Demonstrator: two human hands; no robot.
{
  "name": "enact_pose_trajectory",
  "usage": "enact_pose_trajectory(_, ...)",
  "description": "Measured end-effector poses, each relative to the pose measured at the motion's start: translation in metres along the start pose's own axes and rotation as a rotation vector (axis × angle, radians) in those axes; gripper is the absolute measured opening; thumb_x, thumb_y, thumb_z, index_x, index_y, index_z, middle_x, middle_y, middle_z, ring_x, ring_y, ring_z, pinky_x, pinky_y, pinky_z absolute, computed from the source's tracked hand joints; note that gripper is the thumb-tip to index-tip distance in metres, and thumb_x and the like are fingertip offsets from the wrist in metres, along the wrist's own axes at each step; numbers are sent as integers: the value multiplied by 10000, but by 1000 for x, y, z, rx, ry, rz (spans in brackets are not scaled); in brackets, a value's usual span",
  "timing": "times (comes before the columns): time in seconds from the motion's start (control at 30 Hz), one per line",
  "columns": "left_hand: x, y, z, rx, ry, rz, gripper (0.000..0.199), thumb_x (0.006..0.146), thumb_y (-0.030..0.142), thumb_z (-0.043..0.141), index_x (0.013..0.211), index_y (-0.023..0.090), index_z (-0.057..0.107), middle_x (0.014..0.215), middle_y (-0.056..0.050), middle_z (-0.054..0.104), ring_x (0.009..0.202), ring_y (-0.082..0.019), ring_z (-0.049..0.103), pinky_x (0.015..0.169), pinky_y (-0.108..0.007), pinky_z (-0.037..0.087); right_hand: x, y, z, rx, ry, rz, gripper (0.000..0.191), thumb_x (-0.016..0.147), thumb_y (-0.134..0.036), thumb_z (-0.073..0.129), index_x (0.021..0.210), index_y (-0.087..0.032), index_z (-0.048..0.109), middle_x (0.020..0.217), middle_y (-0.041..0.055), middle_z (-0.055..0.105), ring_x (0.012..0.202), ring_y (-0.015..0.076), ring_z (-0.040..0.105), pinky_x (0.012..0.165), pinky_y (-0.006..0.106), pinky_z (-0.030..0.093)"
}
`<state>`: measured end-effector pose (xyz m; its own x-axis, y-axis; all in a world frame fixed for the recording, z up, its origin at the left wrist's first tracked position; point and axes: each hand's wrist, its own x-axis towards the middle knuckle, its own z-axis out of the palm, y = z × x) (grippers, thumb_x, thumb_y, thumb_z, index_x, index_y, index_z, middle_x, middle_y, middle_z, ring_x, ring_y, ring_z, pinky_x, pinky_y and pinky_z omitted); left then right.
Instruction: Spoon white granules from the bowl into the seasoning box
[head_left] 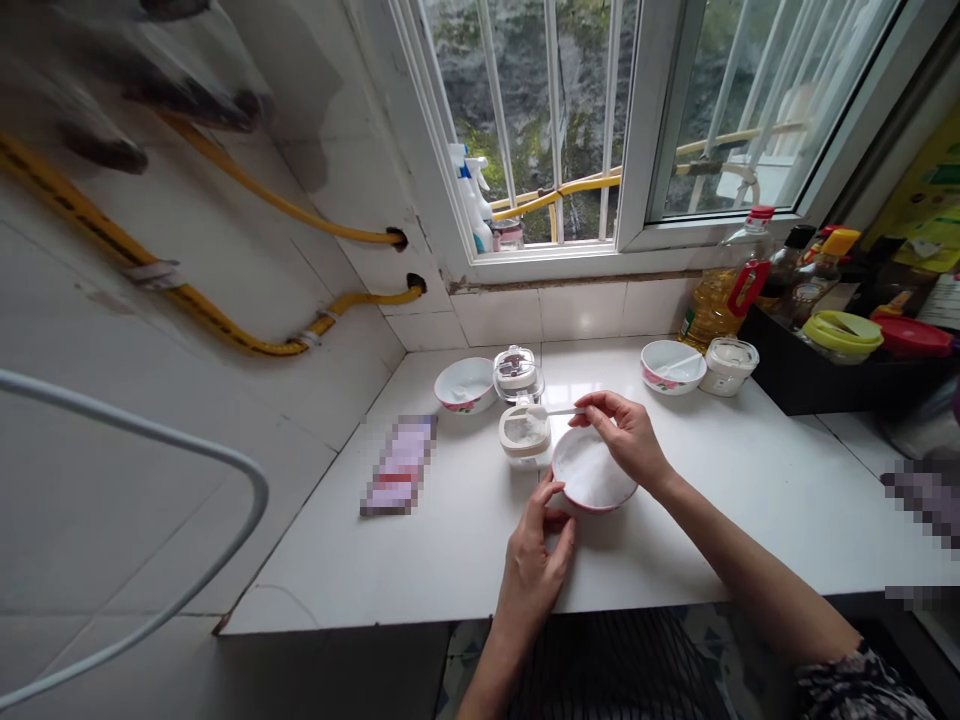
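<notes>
In our right hand point(626, 435) we are pinching the handle of a small pale spoon point(559, 411) between thumb and fingers, and its head is reaching leftward to the mouth of a square cream-rimmed container point(526, 450); whether it is touching the white contents, we are not able to tell. Our left hand point(534, 555) is curving its fingers against the near left side of a bowl of white powder point(598, 478), the index finger lying at the rim; whether it is gripping that rim or merely resting there, we are not able to tell. The bowl is sitting on the white counter point(420, 570), below and partly behind our right hand, and the container is standing just to its left. Behind the container we are seeing a clear-and-cream piece point(517, 370), and beside that a flower-patterned bowl point(465, 397) is holding something white. Nearer the left wall a blurred purple packet point(400, 470) is lying flat. Farther right, a second patterned bowl point(664, 378) is carrying a white spoon point(681, 364), and a squat jar point(726, 375) is standing right beside it. Behind these, a red-capped oil bottle point(716, 300) is standing near a black box point(795, 385), under a barred window point(634, 238); two yellow pipes point(285, 212) are running along the left wall.
</notes>
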<state>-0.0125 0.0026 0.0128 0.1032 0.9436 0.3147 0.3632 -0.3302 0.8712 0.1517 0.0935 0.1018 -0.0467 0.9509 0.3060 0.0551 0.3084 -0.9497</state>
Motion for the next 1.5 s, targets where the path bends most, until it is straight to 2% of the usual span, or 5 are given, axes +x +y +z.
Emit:
enact_pose_trajectory(0.33,-2,-5,0,-11,-13,-30,386,901,178,550,1280,244,523,1420,-118,574,882,-154,708,865,-315,587,-3,7,2,-662,-216,-644,254,935,-96,441,952,-211,667,830,58,760,765,198,655,944,423,427)
enact_pose_trajectory(0.6,-1,-2,1,-3,3,-3,360,913,201,552,1271,237,524,1447,-131,554,811,-125,711,838,-283,590,-7,-5,-32,-506,3,-350,169,855,-159,515,808,-230,661,722,31,705,738,218,643,789,366,474)
enact_pose_trajectory(0.9,0,1,0,10,12,29,367,909,176,550,1267,248,519,1459,-120,546,801,-118,716,808,-268,593,-11,10,-25,-691,-263,-534,185,807,-102,468,782,-200,622,659,25,679,601,176,563,891,418,430)
enact_pose_trajectory(1.2,0,4,2,-9,46,24,348,890,181,544,1236,228,535,1402,-133,593,768,-113,711,779,-256,590,-6,3,-32,-436,-51,-51,172,731,-191,475,658,-212,630,580,0,627,607,175,578,633,292,423)
enact_pose_trajectory(1.5,0,0,0,5,-2,8,362,912,188,549,1268,241,510,1424,-134,568,805,-119,711,815,-268,587,0,6,-31,-111,-15,200,144,625,-254,521,617,-186,648,482,-26,563,507,136,501,564,271,387)
